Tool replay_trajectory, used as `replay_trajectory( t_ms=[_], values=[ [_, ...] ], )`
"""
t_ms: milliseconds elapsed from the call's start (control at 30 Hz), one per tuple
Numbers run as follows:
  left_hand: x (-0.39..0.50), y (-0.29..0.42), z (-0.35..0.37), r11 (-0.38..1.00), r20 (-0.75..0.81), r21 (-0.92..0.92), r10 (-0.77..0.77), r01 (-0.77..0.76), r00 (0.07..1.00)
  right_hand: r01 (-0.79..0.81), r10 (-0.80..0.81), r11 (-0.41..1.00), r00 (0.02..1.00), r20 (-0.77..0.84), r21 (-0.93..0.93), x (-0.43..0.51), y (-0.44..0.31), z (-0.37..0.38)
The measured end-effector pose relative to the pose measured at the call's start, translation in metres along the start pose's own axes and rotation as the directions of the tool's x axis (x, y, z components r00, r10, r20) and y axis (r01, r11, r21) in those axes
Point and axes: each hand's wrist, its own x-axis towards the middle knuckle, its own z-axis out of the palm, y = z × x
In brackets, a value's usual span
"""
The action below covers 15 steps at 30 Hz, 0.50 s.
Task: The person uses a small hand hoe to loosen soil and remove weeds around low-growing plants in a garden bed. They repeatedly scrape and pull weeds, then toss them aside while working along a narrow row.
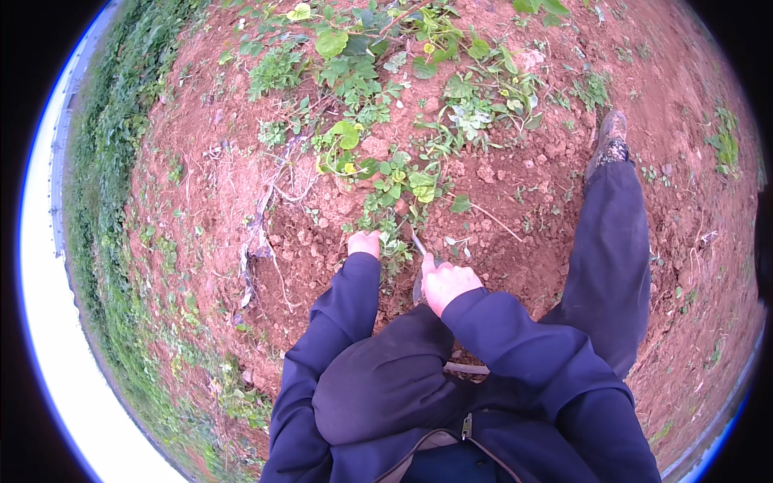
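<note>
My left hand (364,243) is closed at the edge of a clump of leafy green plants (394,244) that grows from reddish soil; its fingertips are partly hidden among the leaves. Just to the right, my right hand (448,282) grips a hand tool (418,243) with a thin metal shaft or blade pointing up and left towards the same clump. The tool's far end lies against the soil and leaves, so its exact kind cannot be told. A gap with leaves in it lies between the two hands.
Broad-leaved vines and weeds (362,54) spread over the ground ahead. Torn dark plastic film (256,241) and dry stems lie to the left. My outstretched leg (610,253) and shoe (611,136) are on the right. Loose clods (486,174) cover the soil. A dense green strip (102,181) borders the far left.
</note>
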Motion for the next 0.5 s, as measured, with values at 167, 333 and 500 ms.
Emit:
replay_trajectory(
  t_ms=[167, 333, 500],
  values=[
    [0.004, -0.004, 0.001, 0.999, 0.014, 0.026, -0.028, 0.028, 0.999, 0.05, -0.051, 0.998, 0.998, 0.025, 0.047, 0.004, 0.002, -0.004],
    [0.01, -0.008, 0.002, 0.998, 0.055, -0.009, -0.054, 0.055, 0.997, 0.015, -0.016, 1.0, 0.999, -0.038, -0.023, 0.008, 0.017, 0.007],
    [0.015, -0.023, 0.002, 0.998, 0.019, 0.045, -0.04, 0.039, 0.999, 0.091, -0.09, 0.996, 0.995, -0.048, 0.022, 0.012, 0.053, -0.001]
  ],
)
